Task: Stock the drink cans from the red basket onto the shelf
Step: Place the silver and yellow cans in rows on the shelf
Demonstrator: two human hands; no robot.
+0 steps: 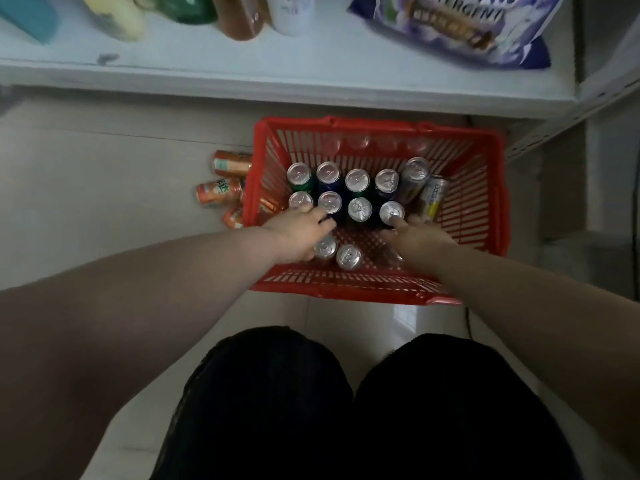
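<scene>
Though it is blurred, bag print: roughly "…ERGENT", on the shelf.
Orange cans: Chinese characters, lying on floor beside red basket.
Drink cans: silver-topped, upright in basket; one tilted.
Left hand grip: among cans, closure unclear.
Right hand grip: touching a can, closure unclear.

A blue-and-white plastic detergent bag lies far right. To its left stand a white bottle, a brown bottle, a green bottle, a pale yellow bottle and a teal box. Near, black trousers cover pale glossy floor tiles.
</scene>
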